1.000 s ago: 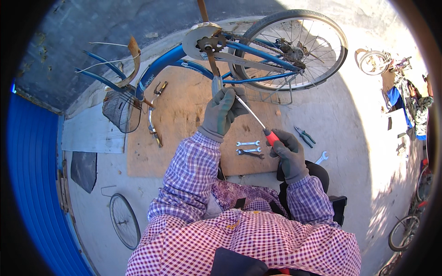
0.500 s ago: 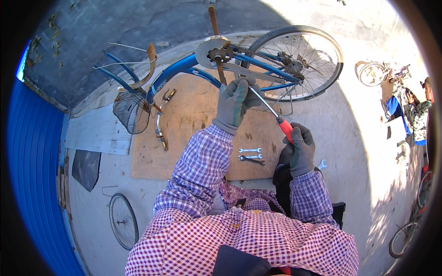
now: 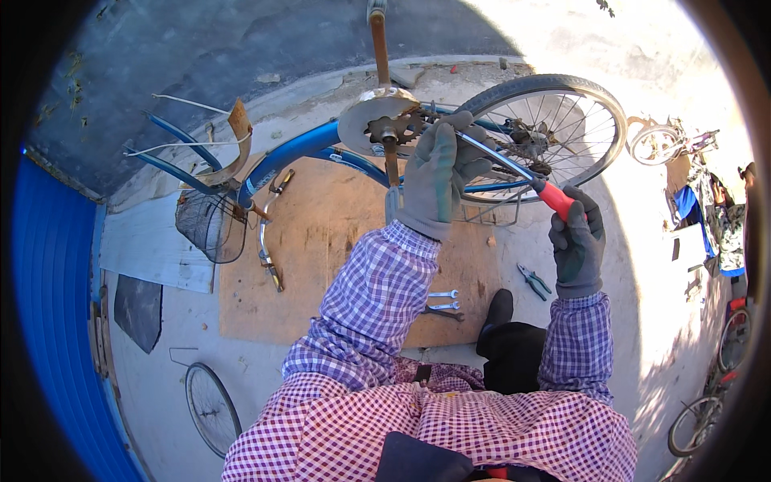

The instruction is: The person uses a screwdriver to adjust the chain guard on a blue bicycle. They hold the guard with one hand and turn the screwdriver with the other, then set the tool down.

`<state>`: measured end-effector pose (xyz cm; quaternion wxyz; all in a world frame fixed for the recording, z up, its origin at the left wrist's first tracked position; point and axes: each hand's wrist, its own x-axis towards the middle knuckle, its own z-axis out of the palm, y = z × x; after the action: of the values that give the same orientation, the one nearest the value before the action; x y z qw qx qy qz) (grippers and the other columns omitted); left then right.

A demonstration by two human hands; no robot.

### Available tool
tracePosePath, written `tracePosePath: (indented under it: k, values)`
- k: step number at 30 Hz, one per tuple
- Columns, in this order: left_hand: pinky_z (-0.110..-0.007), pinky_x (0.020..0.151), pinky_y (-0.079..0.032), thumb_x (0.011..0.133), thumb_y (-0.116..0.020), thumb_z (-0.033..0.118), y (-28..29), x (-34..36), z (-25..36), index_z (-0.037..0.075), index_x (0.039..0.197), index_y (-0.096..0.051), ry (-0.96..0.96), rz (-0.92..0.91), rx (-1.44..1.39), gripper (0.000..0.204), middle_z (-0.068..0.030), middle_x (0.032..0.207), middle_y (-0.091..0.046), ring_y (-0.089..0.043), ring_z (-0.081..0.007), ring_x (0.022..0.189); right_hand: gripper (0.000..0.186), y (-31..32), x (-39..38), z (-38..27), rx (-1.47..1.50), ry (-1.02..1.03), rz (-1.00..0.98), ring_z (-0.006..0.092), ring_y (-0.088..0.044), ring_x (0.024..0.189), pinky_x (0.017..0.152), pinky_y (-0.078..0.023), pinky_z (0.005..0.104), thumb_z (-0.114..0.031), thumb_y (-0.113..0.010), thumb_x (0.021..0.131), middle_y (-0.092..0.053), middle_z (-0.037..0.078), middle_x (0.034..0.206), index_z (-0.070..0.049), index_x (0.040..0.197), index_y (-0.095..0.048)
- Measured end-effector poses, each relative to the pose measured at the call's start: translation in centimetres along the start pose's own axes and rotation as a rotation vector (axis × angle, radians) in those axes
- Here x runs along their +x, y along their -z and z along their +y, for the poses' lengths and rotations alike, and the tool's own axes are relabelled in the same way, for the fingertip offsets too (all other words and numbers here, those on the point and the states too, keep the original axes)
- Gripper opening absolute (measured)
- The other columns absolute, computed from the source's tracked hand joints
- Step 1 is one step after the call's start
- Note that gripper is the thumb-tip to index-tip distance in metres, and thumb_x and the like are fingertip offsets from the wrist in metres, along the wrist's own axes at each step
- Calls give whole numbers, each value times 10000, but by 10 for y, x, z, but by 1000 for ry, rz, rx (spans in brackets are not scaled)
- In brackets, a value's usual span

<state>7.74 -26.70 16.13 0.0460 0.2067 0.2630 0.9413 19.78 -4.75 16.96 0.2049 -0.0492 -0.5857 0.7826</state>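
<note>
My right hand [image 3: 578, 245], in a grey-green glove, is closed round the red handle of a screwdriver [image 3: 556, 198]. Its metal shaft slants up and left to the gloved fingers of my left hand [image 3: 438, 173], which are closed about the tip end. My left hand is just right of the toothed chainring [image 3: 389, 128], in front of the chain and frame tubes. The blue bicycle [image 3: 293, 151] lies upside down or tipped over, with its rear wheel [image 3: 554, 132] at the right. My left fingers hide the screwdriver's tip and part of the chain.
A wooden board [image 3: 321, 241] lies under the bicycle. On it are a loose handlebar [image 3: 265, 241] and several wrenches [image 3: 444, 300]. Green-handled pliers [image 3: 533, 282] lie on the concrete near my foot. A wire basket [image 3: 213, 225] hangs at the front; a loose wheel [image 3: 212, 408] lies lower left.
Both hands and the screwdriver have moved right and up along the bicycle, from below the chainring to beside the chain. The view has shifted, and the pliers now show plainly.
</note>
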Motion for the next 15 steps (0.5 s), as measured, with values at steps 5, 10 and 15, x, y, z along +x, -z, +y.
tracePosePath:
  k: [5,10,15]
  values:
    - [-359,830,-692,1098,-532,323,10,31,-3,5,1362,-598,-31,70,22,419,-164,1154,-739,-754,-267,1052,454,-17,33,-4,-79,71,-14,66,-549,700,567,-423,185,-274,-746,983,-633,59,903,1,1317,-610]
    - [-332,796,-693,1101,-525,337,15,49,-4,-12,1391,-566,-68,160,86,456,-170,1127,-740,-762,-230,999,481,-32,60,-17,-204,96,-27,62,-535,690,558,-411,179,-311,-763,969,-628,55,914,-4,1309,-618]
    - [-288,745,-686,1098,-533,346,23,67,-9,-9,1396,-560,-71,171,21,464,-161,1115,-742,-763,-204,964,459,-50,81,-25,-295,126,13,53,-504,659,546,-386,172,-308,-749,977,-612,30,842,-9,1303,-627]
